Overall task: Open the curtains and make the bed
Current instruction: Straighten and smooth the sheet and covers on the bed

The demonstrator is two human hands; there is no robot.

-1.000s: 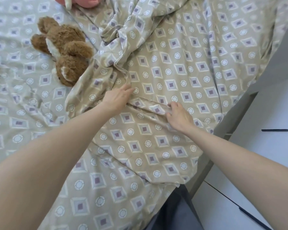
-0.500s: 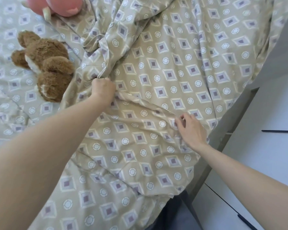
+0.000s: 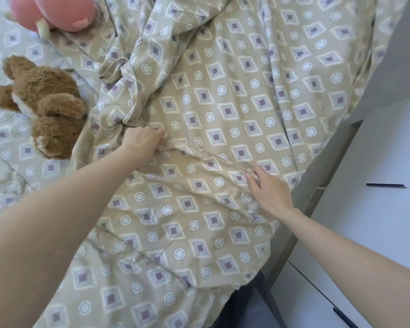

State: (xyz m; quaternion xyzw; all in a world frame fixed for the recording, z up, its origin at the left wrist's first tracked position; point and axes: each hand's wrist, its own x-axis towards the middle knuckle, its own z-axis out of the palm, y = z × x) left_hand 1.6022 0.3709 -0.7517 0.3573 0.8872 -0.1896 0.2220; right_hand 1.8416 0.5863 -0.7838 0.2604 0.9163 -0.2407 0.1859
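Rumpled duvet (image 3: 223,110) covers bed; left hand (image 3: 141,143) and right hand (image 3: 269,190) fingers pinch its hem.

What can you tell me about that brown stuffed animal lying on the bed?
The brown plush toy lies on its side on the patterned bedsheet, at the left. Its fur is shaggy and brown, with cream patches; rounded limbs or ears stick out, though its face is not visible. The rumpled duvet presses against its right side. A pink plush toy sits beyond it, apart. Neither hand touches it.
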